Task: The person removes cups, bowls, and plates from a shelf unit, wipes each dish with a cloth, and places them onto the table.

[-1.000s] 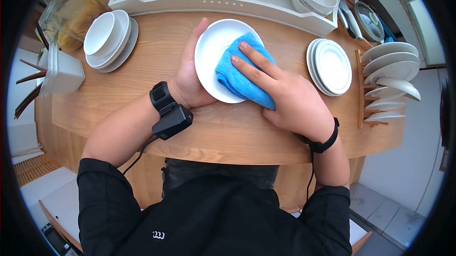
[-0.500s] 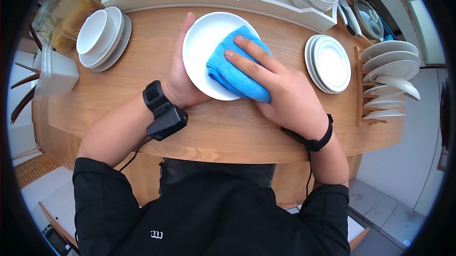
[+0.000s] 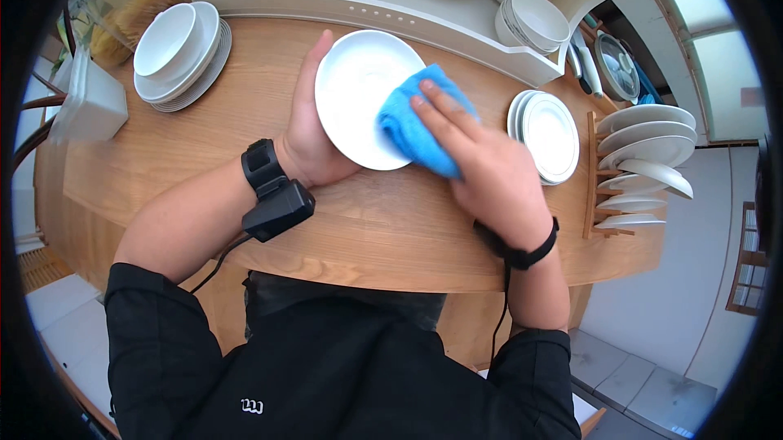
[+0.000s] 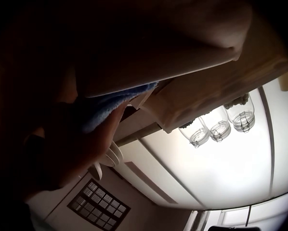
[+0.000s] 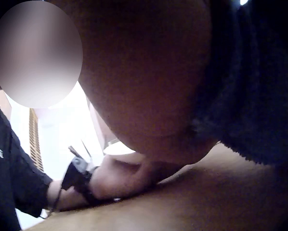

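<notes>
My left hand (image 3: 311, 134) holds a round white plate (image 3: 351, 85) from its left side, thumb up along the rim and the other fingers hidden beneath. In the left wrist view the plate (image 4: 182, 72) shows as a dark edge. A folded blue cloth (image 3: 414, 126) lies over the plate's right part and rim. My right hand (image 3: 497, 179) grips this cloth, two fingers stretched along its top, slightly blurred. Dark and close up, the cloth (image 5: 245, 125) hangs beside the hand in the right wrist view.
Stacked white bowls and plates (image 3: 167, 48) stand at the back left, beside a white utensil holder (image 3: 94, 101). To the right are a stack of plates (image 3: 550, 138) and a wooden rack (image 3: 591, 187) of upright dishes. A white shelf (image 3: 367, 12) with bowls runs along the back.
The cloth and right hand have slid right across the plate, baring more of its middle. My left hand still holds the plate. The head view has turned slightly to the right.
</notes>
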A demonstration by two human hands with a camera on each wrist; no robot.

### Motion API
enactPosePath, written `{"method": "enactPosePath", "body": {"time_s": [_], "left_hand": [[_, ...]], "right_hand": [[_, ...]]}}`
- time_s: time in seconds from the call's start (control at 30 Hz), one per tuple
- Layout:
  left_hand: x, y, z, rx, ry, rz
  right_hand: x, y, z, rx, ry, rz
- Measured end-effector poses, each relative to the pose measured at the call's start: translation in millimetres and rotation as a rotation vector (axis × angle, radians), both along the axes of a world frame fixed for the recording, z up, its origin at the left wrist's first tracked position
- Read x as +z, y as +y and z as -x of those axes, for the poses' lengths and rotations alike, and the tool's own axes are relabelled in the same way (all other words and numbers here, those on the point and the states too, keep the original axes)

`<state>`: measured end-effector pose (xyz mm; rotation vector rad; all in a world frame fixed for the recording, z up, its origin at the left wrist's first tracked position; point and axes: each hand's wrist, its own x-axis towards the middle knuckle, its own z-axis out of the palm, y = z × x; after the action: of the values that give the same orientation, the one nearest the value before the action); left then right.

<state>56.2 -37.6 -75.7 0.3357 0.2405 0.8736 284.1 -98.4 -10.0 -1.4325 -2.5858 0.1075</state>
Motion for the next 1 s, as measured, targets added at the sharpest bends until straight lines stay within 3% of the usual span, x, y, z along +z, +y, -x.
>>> {"method": "enactPosePath", "body": {"time_s": [0.1,0.17,0.27,0.4,0.47,0.53,0.63,0.73,0.8,0.87,0.93,1.0], "left_hand": [[-1.4,0.1,0.5,0.007,0.028,0.042],[1.4,-3.0,-0.1,0.024,0.023,0.025],[-5.8,0.2,1.2,-0.011,-0.021,-0.113],[-1.8,2.9,-1.6,-0.021,-0.012,-0.017],[-1.8,5.6,0.2,-0.010,0.004,-0.004],[-5.4,4.9,1.0,-0.007,0.029,0.011],[-7.3,5.2,0.6,-0.045,0.012,0.004],[-5.1,6.3,2.5,-0.124,-0.027,-0.128],[-5.8,10.0,1.1,-0.066,0.021,-0.012],[-7.2,11.5,3.3,-0.066,0.033,0.002],[-8.7,9.0,1.9,-0.067,0.042,0.015],[-8.1,7.2,0.1,-0.036,0.036,-0.020]], "right_hand": [[-1.9,8.2,-9.0,0.043,-0.005,0.008],[-3.4,1.8,-1.8,0.098,0.196,0.112],[9.1,-8.6,7.5,0.223,0.274,0.316],[6.2,0.7,-2.0,0.167,0.122,0.210],[5.9,6.8,-8.3,-0.035,-0.027,0.108],[5.7,4.3,-7.8,0.006,0.030,0.087],[10.8,-7.4,-1.3,0.118,0.209,0.260],[11.4,-2.4,-6.9,0.214,0.217,0.325],[6.3,5.4,-11.3,0.177,0.171,0.286],[2.5,9.0,-12.3,-0.019,0.021,0.045],[1.1,6.8,-7.5,0.021,0.037,0.059],[4.2,-1.9,-0.9,0.122,0.213,0.211]]}}
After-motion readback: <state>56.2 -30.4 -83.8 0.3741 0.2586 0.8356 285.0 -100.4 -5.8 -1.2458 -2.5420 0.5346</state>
